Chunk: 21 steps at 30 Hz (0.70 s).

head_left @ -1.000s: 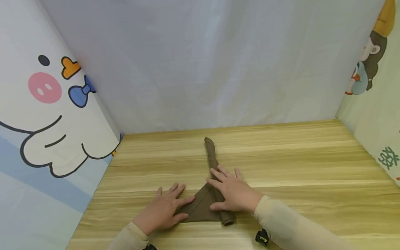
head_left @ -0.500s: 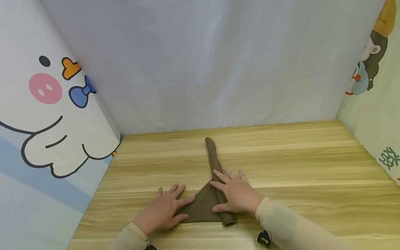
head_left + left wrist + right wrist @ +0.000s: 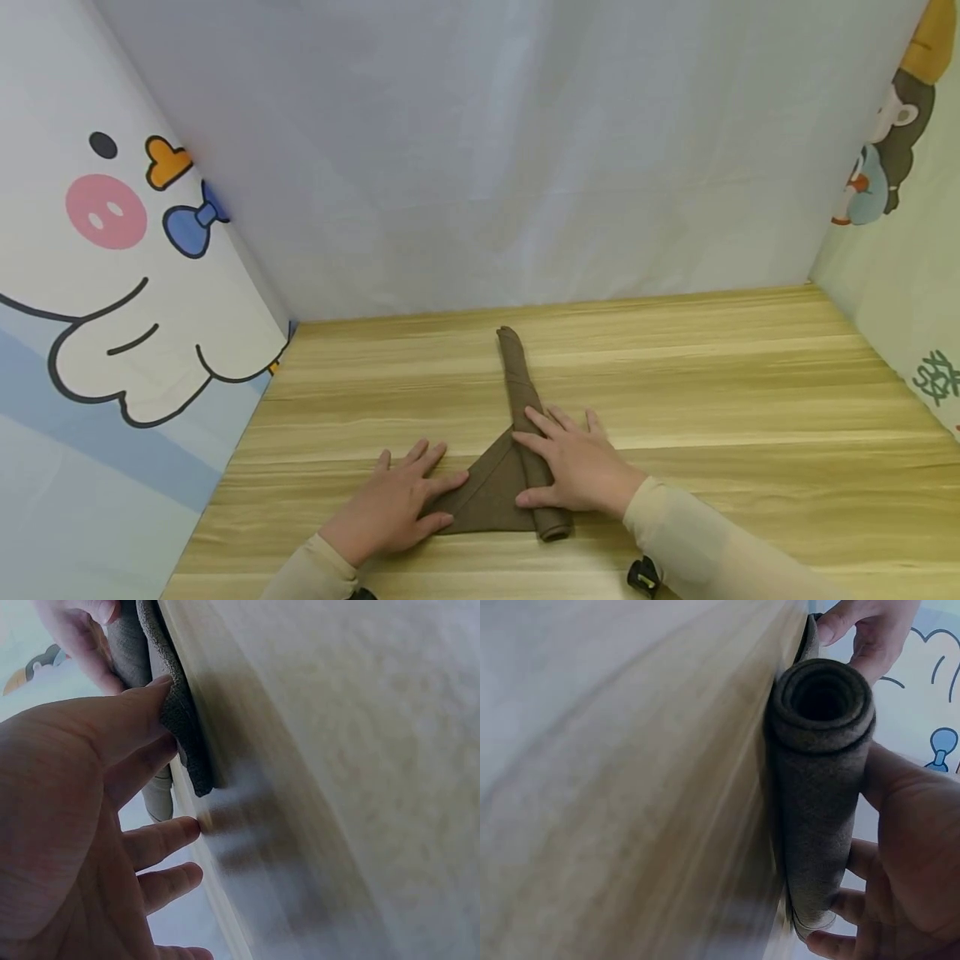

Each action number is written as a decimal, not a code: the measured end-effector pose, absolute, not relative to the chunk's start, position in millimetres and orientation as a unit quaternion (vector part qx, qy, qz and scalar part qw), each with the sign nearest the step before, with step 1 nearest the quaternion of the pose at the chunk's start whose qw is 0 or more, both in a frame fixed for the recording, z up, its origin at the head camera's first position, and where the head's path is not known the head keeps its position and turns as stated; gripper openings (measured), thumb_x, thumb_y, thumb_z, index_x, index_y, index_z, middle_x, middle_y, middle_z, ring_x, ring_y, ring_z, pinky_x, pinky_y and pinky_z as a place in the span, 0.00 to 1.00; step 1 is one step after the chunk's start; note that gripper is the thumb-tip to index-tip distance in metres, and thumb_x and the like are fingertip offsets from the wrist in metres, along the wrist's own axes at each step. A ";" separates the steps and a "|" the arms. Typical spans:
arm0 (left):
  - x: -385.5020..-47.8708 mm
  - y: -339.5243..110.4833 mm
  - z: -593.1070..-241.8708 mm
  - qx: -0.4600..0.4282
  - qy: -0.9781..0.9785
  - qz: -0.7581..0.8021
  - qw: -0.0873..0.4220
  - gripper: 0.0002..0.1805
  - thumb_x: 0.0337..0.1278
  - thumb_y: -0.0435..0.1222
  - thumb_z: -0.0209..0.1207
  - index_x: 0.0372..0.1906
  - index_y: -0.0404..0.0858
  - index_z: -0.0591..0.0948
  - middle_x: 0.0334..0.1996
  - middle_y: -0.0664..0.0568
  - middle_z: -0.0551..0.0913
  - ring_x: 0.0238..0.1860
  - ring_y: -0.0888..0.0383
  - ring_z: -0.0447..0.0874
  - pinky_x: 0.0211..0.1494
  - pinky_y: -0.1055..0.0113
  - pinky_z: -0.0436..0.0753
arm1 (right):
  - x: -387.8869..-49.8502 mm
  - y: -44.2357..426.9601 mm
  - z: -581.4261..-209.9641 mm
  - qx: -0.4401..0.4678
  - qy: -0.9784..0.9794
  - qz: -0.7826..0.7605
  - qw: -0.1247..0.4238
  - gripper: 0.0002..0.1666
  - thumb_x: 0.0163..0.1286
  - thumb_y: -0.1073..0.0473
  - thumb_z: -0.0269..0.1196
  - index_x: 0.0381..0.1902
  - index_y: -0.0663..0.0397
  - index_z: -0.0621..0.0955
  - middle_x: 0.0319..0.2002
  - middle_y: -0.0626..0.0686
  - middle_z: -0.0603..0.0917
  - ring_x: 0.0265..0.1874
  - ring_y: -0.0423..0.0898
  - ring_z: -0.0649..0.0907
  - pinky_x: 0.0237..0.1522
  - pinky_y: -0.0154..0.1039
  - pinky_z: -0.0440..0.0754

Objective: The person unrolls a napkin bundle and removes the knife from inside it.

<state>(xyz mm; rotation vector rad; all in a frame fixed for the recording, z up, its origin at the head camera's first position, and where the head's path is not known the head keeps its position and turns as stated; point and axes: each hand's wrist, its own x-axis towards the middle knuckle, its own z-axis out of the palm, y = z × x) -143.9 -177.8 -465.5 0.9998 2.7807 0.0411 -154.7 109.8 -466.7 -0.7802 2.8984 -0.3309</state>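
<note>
A brown cloth lies on the wooden table, rolled on its right side into a tube (image 3: 531, 458) that tapers toward the back, with a flat triangular part (image 3: 491, 496) to the left. My left hand (image 3: 390, 502) rests spread, thumb and index finger on the flat part's left corner. Across the roll lies my right hand (image 3: 581, 467), fingers spread over its top and thumb at its left side. In the right wrist view the roll's near end (image 3: 821, 705) shows coiled layers, the right hand (image 3: 919, 855) against it. The left wrist view shows the cloth edge (image 3: 184, 720) under the left thumb.
The wooden table (image 3: 712, 375) meets a pale hanging sheet (image 3: 487, 167) at the back. Printed panels stand at the left (image 3: 45, 208) and right (image 3: 885, 292). A black wrist device (image 3: 643, 577) sits below the right sleeve.
My right hand has shifted slightly to the right, and the rolled part with it. A little more of the flat cloth shows. My left hand has stayed in place.
</note>
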 end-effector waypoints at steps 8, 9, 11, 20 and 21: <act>-143.8 -178.4 -464.0 0.336 0.937 0.018 0.092 0.30 0.62 0.57 0.55 0.69 0.59 0.70 0.72 0.41 0.59 0.71 0.39 0.55 0.57 0.28 0.61 | -154.8 113.3 -468.7 -0.252 0.961 -0.097 0.053 0.52 0.53 0.19 0.55 0.71 0.37 0.67 0.74 0.51 0.57 0.72 0.56 0.57 0.62 0.73 0.47; -143.8 -178.5 -464.1 0.336 0.937 0.018 0.092 0.30 0.62 0.57 0.55 0.69 0.59 0.70 0.72 0.41 0.59 0.71 0.39 0.55 0.57 0.28 0.61 | -154.6 114.2 -468.7 -0.251 0.962 -0.098 0.052 0.52 0.53 0.19 0.55 0.71 0.37 0.67 0.74 0.51 0.57 0.72 0.56 0.56 0.62 0.72 0.47; -143.6 -178.6 -464.0 0.335 0.938 0.017 0.091 0.30 0.62 0.57 0.55 0.69 0.59 0.69 0.72 0.41 0.59 0.71 0.39 0.55 0.57 0.28 0.61 | -154.2 116.1 -468.9 -0.251 0.961 -0.102 0.054 0.52 0.54 0.19 0.55 0.71 0.37 0.67 0.74 0.51 0.57 0.73 0.56 0.56 0.62 0.72 0.47; -143.0 -178.6 -463.9 0.335 0.938 0.015 0.087 0.30 0.61 0.58 0.56 0.69 0.59 0.70 0.72 0.41 0.60 0.71 0.38 0.56 0.57 0.27 0.60 | -154.9 125.0 -471.9 -0.260 0.957 -0.112 0.059 0.51 0.58 0.21 0.53 0.73 0.38 0.65 0.74 0.52 0.58 0.73 0.56 0.56 0.62 0.72 0.46; -142.8 -178.4 -463.6 0.335 0.938 0.016 0.087 0.30 0.61 0.58 0.56 0.69 0.60 0.70 0.72 0.41 0.60 0.71 0.38 0.56 0.57 0.27 0.60 | -155.4 125.8 -472.7 -0.261 0.957 -0.114 0.059 0.50 0.58 0.21 0.53 0.73 0.38 0.64 0.74 0.52 0.58 0.73 0.56 0.56 0.62 0.73 0.47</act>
